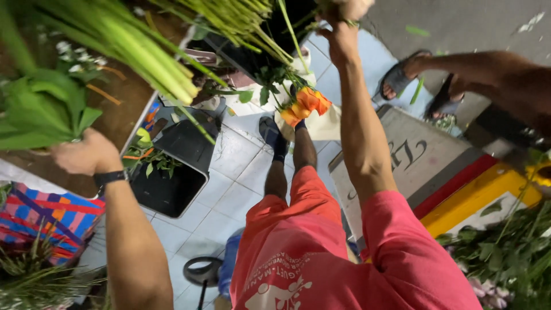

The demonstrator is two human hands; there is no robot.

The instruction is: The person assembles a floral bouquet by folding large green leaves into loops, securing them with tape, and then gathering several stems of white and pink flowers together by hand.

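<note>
Head view: the left hand is closed around a leafy green bunch by the table. The right hand, raised high, grips green stems above an orange flower; its fingers are cut off from sight.

White tiled floor, black bin, sandalled feet

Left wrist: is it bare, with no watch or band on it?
No. A dark band wraps the wrist just below the left hand, which holds green leaves.
</note>
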